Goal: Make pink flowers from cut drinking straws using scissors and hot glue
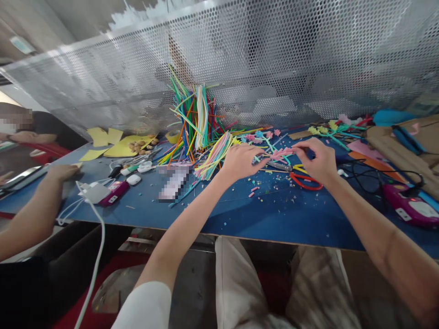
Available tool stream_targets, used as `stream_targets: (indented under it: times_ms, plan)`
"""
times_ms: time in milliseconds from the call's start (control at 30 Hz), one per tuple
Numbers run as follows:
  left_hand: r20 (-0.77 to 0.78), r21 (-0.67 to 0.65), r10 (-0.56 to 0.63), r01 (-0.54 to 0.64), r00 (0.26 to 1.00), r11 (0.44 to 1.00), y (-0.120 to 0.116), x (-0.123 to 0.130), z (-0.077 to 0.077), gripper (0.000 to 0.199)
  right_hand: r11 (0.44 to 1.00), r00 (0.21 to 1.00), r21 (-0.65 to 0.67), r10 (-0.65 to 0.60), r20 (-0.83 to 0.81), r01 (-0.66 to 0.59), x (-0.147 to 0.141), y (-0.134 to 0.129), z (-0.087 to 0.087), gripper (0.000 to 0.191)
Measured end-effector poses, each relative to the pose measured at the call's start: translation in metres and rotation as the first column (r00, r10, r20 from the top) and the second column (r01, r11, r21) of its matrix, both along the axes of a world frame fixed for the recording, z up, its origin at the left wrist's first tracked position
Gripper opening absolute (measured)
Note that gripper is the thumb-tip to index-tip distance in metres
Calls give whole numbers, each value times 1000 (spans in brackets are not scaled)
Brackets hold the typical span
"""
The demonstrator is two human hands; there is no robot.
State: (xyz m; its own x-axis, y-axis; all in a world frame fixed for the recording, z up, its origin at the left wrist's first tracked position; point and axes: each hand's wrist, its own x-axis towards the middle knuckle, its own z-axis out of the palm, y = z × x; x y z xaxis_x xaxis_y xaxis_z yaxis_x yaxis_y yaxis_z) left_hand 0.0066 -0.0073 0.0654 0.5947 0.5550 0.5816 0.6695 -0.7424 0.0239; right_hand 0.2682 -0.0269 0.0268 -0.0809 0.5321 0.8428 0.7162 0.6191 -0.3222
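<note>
Pink piece lies between — right fingers pinch it (left fingers' grip unclear).

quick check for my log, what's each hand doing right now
Left hand: at the pink piece, grip can't be told.
Right hand: closed, holding the pink piece's other end.

White short sleeve, pale beige trousers

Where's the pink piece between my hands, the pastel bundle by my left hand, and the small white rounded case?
Pink piece (281,154): head view, middle of its visible length.
Pastel bundle (214,156): head view, midway along its strands.
White case (133,179): head view, its top face.
</note>
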Motion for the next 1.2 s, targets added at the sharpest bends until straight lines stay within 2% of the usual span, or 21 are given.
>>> stream_targets:
  times_ms: [167,267,367,733,967,1200]
  plan:
    - [-17,-81,24,-25,1000,996,13,-3,-26,50,1000,1000,14,27,4,-27,1,2,-2,12]
    - [-24,-73,0,-2,1000,997,19,-10,-42,44,1000,1000,2,22,13,-22,0,2,-3,13]
    - [-38,-47,-23,21,999,999,23,-12,-51,37,1000,1000,-12,15,19,-15,-1,2,-3,14]
    - [144,79,-140,130,980,988,16,-6,-53,31,1000,998,4,-20,-54,21,-5,-9,3,13]
    - [189,131,-127,103,974,986,15,-6,-52,27,999,994,22,35,-102,-33,-5,-6,0,17]
    - [183,120,-119,98,976,988,14,-4,-52,27,995,984,55,89,-154,-82,-3,0,-6,23]
